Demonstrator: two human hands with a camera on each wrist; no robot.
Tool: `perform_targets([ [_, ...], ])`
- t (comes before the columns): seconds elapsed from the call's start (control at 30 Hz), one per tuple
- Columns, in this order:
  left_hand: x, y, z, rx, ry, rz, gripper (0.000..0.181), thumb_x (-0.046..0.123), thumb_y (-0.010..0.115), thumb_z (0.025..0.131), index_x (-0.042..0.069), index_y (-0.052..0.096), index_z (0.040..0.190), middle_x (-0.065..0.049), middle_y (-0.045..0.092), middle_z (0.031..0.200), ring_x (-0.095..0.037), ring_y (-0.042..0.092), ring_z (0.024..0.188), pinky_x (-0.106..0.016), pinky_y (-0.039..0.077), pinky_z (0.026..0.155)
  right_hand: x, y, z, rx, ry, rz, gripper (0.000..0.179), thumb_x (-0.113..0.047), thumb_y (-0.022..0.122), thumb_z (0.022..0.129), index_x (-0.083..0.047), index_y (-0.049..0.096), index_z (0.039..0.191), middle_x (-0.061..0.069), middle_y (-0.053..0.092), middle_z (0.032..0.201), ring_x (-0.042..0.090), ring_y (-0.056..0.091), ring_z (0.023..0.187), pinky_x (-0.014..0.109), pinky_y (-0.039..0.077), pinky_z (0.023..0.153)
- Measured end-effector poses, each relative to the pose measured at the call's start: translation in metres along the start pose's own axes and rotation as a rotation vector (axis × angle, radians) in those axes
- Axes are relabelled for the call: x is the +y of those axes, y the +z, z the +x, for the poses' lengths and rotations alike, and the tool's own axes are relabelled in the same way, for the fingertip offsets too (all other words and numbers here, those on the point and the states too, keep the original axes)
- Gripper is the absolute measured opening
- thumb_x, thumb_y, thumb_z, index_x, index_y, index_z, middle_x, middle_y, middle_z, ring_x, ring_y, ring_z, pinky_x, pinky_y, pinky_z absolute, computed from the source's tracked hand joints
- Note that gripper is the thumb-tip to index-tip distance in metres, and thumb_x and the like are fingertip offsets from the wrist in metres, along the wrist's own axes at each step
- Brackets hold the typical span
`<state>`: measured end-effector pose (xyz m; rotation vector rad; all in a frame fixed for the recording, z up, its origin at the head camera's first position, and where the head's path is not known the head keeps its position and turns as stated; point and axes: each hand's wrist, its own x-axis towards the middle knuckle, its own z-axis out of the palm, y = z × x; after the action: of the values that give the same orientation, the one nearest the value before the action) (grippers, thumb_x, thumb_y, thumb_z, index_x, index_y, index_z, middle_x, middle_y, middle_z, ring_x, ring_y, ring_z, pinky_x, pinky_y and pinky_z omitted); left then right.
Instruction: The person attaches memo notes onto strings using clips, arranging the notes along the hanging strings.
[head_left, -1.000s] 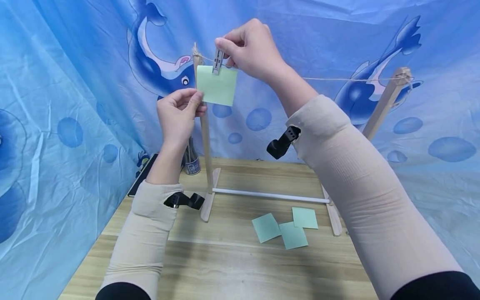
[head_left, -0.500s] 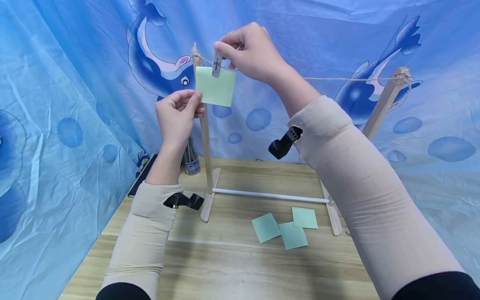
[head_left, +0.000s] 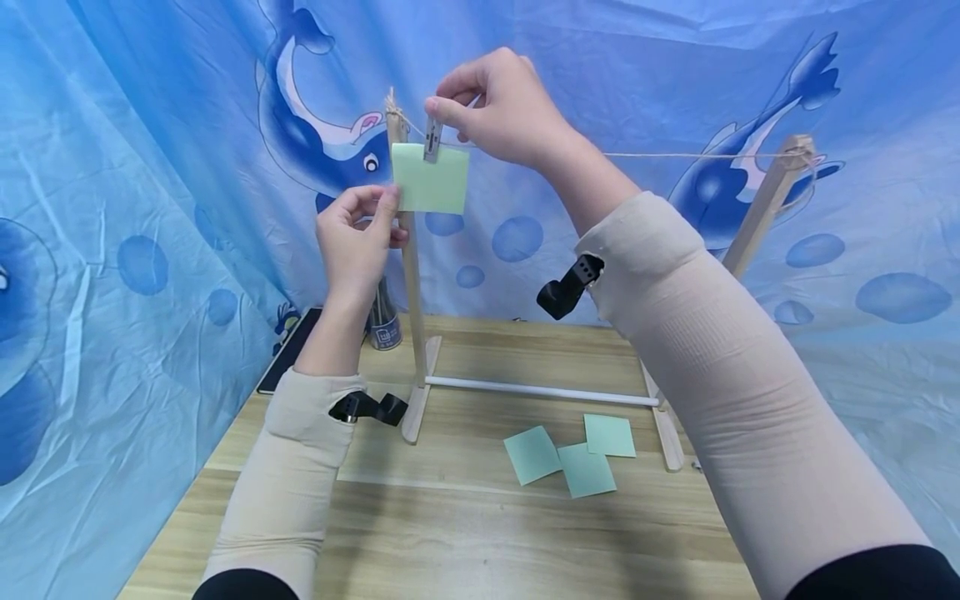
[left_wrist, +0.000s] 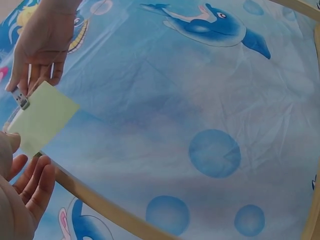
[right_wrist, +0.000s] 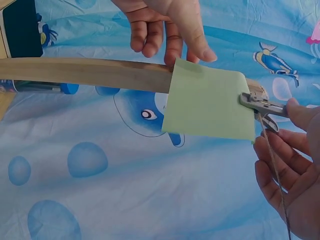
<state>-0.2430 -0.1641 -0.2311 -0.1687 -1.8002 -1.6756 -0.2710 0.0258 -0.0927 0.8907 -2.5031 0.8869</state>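
A pale green paper note [head_left: 431,179] hangs at the string [head_left: 667,155], near the left post. A grey clothespin [head_left: 432,140] bites its top edge. My right hand [head_left: 506,108] pinches the clothespin's handles between thumb and fingers; in the right wrist view the thumb [right_wrist: 302,114] lies on one handle, with fingers by the other. At the note's left edge is my left hand [head_left: 356,237], thumb and fingers spread apart. In the right wrist view the left thumb [right_wrist: 200,47] stands just off the paper's edge. The left wrist view shows the note [left_wrist: 45,117] between both hands.
Wooden posts [head_left: 765,204] with feet and a white crossbar [head_left: 540,392] form the line's frame. Three more green notes [head_left: 587,471] lie on the wooden table [head_left: 450,533]. A pencil tub [head_left: 385,333] and a dark flat object [head_left: 291,350] sit behind the left arm.
Both hands and the clothespin have come down slightly, and the note's top edge sits lower. My left thumb and fingers have spread apart at the note's edge.
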Motion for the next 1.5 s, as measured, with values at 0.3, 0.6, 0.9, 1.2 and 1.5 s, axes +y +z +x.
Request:
perform_targets([
  [0.3,-0.007,-0.003,-0.002,-0.007,-0.022,0.004,0.033,0.039,0.071,0.095,0.008,0.072,0.106,-0.010,0.072,0.093,-0.016,0.068,0.063,-0.023,0.061,0.066,0.002,0.001,-0.001,-0.015,0.018,0.000,0.034,-0.039,0.059,0.102,-0.015,0.074,0.122,0.000,0.071,0.114,0.012,0.067,0.092,0.025,0.056,0.082],
  [0.6,-0.009,-0.005,-0.003,0.004,-0.013,0.058,0.036,0.043,0.069,0.096,0.010,0.072,0.110,-0.008,0.072,0.096,-0.019,0.069,0.066,-0.023,0.060,0.064,0.003,0.001,0.000,0.011,0.060,0.005,0.039,-0.044,0.060,0.101,-0.016,0.072,0.125,0.001,0.070,0.116,0.015,0.068,0.093,0.026,0.056,0.085],
  [0.9,-0.015,-0.008,-0.006,0.031,0.000,0.061,0.036,0.044,0.070,0.095,0.011,0.072,0.109,-0.005,0.071,0.089,-0.016,0.065,0.061,-0.024,0.059,0.061,0.005,0.000,-0.003,0.120,0.063,-0.112,0.040,-0.048,0.058,0.101,-0.016,0.075,0.118,-0.001,0.073,0.112,0.010,0.061,0.104,0.021,0.050,0.084],
  [1.2,-0.035,-0.014,-0.026,0.077,0.047,0.085,0.037,0.044,0.065,0.098,0.008,0.071,0.098,-0.006,0.066,0.079,-0.016,0.059,0.057,-0.022,0.054,0.055,0.023,0.008,-0.043,0.608,-0.435,-0.024,0.025,-0.022,0.064,0.099,-0.001,0.078,0.094,0.009,0.074,0.085,0.016,0.058,0.068,0.019,0.044,0.064],
  [1.5,-0.070,-0.025,-0.057,-0.081,-0.040,0.107,0.035,0.032,0.065,0.101,-0.002,0.072,0.103,-0.005,0.067,0.079,-0.018,0.062,0.059,-0.022,0.054,0.054,0.063,0.041,-0.119,0.552,-0.547,0.162,0.019,-0.014,0.066,0.093,0.001,0.075,0.083,0.004,0.062,0.063,0.009,0.046,0.053,0.018,0.037,0.049],
])
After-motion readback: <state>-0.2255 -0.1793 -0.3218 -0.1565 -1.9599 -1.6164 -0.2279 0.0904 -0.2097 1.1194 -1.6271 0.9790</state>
